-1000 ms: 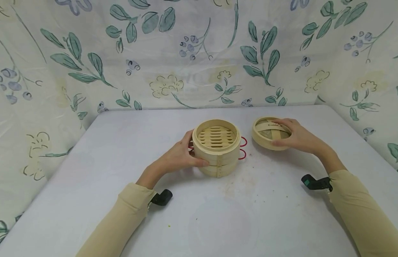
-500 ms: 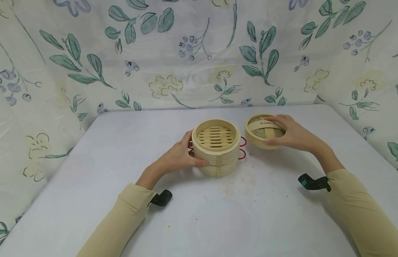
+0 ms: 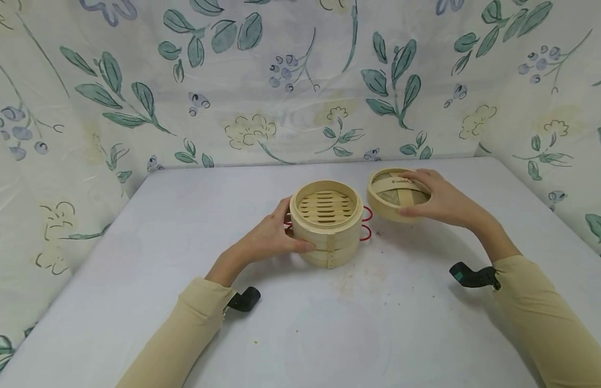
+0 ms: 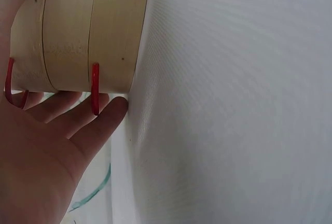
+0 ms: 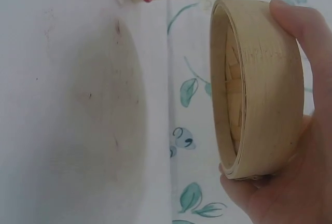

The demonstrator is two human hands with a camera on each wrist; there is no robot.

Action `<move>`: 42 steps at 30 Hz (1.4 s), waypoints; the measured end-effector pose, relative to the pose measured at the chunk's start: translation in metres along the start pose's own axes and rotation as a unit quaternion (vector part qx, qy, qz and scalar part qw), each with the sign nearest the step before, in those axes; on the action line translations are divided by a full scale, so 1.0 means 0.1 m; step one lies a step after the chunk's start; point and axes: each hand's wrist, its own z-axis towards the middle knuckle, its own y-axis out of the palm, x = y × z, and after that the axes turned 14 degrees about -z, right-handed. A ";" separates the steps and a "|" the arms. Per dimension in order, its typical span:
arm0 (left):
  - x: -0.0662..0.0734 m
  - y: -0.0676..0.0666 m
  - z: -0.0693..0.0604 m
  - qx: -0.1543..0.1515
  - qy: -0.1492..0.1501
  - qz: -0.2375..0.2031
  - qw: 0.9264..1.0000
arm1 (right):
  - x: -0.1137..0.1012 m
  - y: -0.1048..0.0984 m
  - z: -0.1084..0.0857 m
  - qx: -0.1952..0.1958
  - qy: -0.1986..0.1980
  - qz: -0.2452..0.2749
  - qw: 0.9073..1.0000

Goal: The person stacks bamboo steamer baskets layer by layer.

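**Bamboo steamer point(image 3: 329, 249) braced in the left hand point(image 3: 266, 237), woven lid point(image 3: 396, 185) held clear of the table point(image 3: 184, 215) in the right hand point(image 3: 448, 202)**

Farthest left, the left fingers are fanned with small gaps between them and reach round the far side of the steamer, while the thumb presses its near wall. This wide clasp looks about right: firm enough to stop the stack sliding, and light enough not to skew one tier over another. The red loops point(image 4: 95, 89) on this side stand between the palm and those fingers, so it would be wise not to tug on them.

The right thumb lies along the lid's near side and the fingers cross over to its far side, gripping it between them; I cannot tell whether those fingers press against each other. Keeping the lid level, with fingertips off its lower edge, would probably give the cleanest control. More red loops project just left of the lid and could snag it if it were carried low.

As for the containers, the steamer sits upright on the table within the left hand's grasp. Its top is open, showing a slatted floor point(image 3: 328, 208) with nothing on it; the inside of the lower tier is hidden. Just beyond its right wall, the lid hangs from the right fingers, open side down, and no food shows in the visible part of its hollow.
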 end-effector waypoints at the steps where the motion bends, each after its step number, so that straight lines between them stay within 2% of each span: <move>1: 0.00 0.00 0.00 0.000 -0.001 0.001 1.000 | -0.01 0.00 0.00 0.001 -0.002 -0.001 1.000; 14: 0.00 0.00 0.01 0.001 -0.011 0.003 1.000 | -0.07 -0.04 -0.02 0.005 -0.002 0.004 1.000; 27: 0.00 0.01 0.00 0.001 -0.009 -0.004 1.000 | -0.13 -0.06 -0.03 0.020 0.005 0.016 1.000; 42: 0.02 0.03 -0.03 0.004 -0.013 -0.002 1.000 | -0.23 -0.10 -0.06 0.041 -0.020 0.053 0.998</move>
